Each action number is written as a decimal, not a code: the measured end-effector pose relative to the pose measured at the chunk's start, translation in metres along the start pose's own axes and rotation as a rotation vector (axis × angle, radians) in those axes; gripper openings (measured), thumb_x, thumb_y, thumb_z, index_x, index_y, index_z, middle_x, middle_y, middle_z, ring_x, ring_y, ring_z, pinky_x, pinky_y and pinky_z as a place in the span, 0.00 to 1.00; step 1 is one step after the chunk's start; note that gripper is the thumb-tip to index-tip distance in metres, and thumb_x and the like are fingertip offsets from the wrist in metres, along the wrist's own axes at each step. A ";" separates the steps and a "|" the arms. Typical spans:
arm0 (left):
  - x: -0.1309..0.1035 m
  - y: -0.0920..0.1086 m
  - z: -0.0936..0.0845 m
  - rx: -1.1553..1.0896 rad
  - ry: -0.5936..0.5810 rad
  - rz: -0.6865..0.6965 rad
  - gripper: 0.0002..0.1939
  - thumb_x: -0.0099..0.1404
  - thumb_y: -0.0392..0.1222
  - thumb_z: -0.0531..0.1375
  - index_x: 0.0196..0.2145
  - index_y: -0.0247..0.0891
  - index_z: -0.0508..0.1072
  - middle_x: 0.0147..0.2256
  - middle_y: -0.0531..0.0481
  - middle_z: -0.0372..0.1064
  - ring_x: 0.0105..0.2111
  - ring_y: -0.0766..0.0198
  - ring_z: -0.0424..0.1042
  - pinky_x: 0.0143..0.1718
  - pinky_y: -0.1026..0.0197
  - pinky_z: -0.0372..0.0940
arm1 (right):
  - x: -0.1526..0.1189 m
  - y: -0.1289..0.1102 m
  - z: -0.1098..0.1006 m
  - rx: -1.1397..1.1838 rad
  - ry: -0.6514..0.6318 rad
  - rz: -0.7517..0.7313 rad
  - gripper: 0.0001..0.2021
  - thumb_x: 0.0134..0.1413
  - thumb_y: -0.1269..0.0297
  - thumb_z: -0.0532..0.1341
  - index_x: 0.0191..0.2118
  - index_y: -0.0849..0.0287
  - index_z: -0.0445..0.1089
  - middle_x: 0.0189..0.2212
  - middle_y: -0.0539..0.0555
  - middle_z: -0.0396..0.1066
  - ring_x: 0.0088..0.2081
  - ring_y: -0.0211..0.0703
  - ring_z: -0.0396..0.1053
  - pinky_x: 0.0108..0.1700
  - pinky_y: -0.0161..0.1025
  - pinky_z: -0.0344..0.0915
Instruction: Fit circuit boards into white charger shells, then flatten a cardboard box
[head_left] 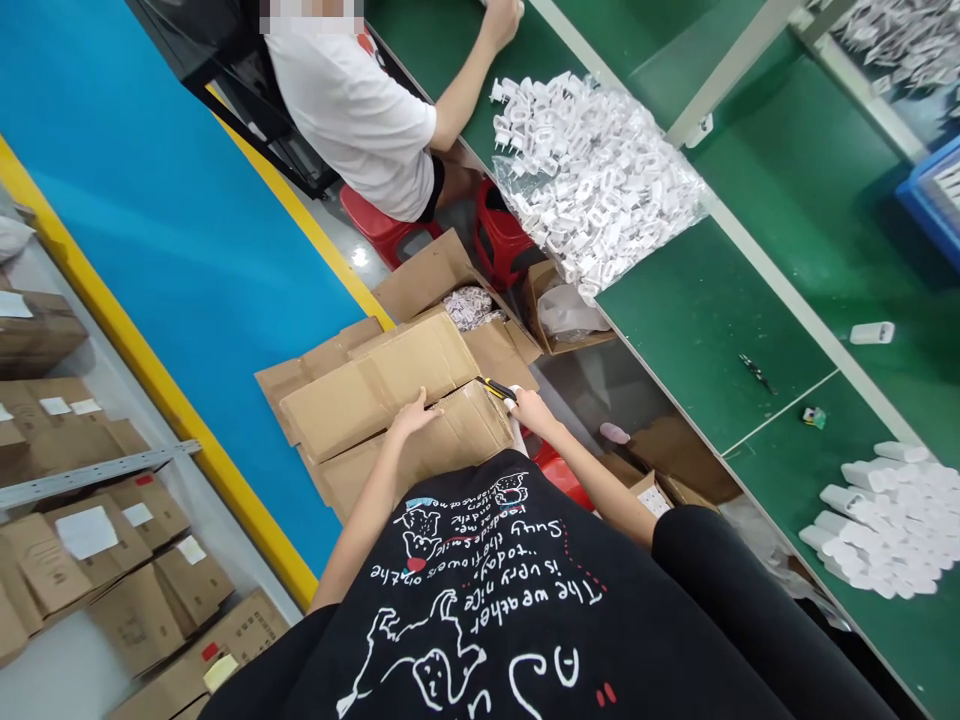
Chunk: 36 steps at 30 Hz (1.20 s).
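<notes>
A large brown cardboard box (375,385) lies in front of my body, its long panels parted by a dark slit. My left hand (411,418) is at this slit, with fingers and thumb closed on the edge of a flap. My right hand (531,408) grips a yellow and black utility knife (499,389). The knife's tip points left, at the end of the slit near the box's far right edge. Something white shows around the fingers of my right hand. Beyond the flaps, an open carton (427,275) contains a bag of small pale parts (470,307).
A seated co-worker (352,120) works at the green bench (675,320). On it lie a heap of white plug-like parts (592,180), white housings (885,520) and tweezers (757,373). Red stools (499,235) stand below. Shelves with cartons (112,540) line the left, past the blue floor (172,250).
</notes>
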<state>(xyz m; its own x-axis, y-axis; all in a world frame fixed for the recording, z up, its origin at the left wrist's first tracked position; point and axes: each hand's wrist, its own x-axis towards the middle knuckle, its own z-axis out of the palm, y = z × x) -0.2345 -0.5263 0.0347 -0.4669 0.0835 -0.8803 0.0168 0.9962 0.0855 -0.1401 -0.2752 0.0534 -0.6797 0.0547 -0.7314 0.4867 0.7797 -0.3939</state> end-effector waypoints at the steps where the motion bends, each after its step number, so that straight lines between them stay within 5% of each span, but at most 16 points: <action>1: -0.001 0.001 0.001 -0.002 -0.004 -0.001 0.28 0.70 0.55 0.57 0.61 0.38 0.62 0.60 0.39 0.62 0.58 0.50 0.65 0.59 0.40 0.61 | 0.000 0.001 -0.001 -0.009 -0.010 -0.002 0.14 0.66 0.58 0.59 0.50 0.61 0.69 0.44 0.55 0.73 0.44 0.45 0.73 0.48 0.48 0.71; 11: -0.001 0.020 0.011 0.029 0.008 -0.013 0.25 0.69 0.54 0.58 0.57 0.37 0.67 0.57 0.40 0.65 0.56 0.51 0.66 0.59 0.40 0.61 | 0.005 0.012 -0.004 -0.058 -0.072 0.023 0.14 0.65 0.59 0.60 0.51 0.61 0.69 0.46 0.56 0.72 0.45 0.45 0.73 0.47 0.49 0.73; 23: -0.002 0.019 0.008 0.046 0.034 0.001 0.29 0.70 0.57 0.56 0.61 0.38 0.62 0.58 0.39 0.63 0.56 0.50 0.67 0.57 0.40 0.63 | -0.002 0.027 0.010 0.044 -0.138 0.022 0.10 0.64 0.60 0.61 0.45 0.61 0.71 0.40 0.53 0.73 0.37 0.40 0.72 0.40 0.41 0.73; 29: -0.003 0.011 0.003 0.047 0.034 0.008 0.30 0.70 0.58 0.55 0.62 0.38 0.61 0.59 0.38 0.62 0.56 0.50 0.67 0.57 0.40 0.63 | -0.009 0.050 -0.006 0.135 -0.021 0.036 0.12 0.67 0.58 0.58 0.46 0.63 0.69 0.33 0.50 0.72 0.29 0.36 0.71 0.33 0.37 0.72; 36: -0.017 0.007 0.004 0.082 0.060 0.049 0.29 0.69 0.57 0.56 0.60 0.37 0.63 0.56 0.38 0.65 0.53 0.51 0.69 0.55 0.42 0.66 | 0.024 0.009 0.001 0.167 0.120 -0.121 0.14 0.66 0.59 0.59 0.52 0.62 0.68 0.45 0.55 0.73 0.42 0.43 0.73 0.45 0.46 0.73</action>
<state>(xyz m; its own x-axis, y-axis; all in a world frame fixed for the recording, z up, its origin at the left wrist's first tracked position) -0.2225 -0.5202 0.0487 -0.5158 0.1332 -0.8463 0.1124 0.9898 0.0872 -0.1513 -0.2671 0.0321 -0.7941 0.0481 -0.6059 0.4746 0.6718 -0.5687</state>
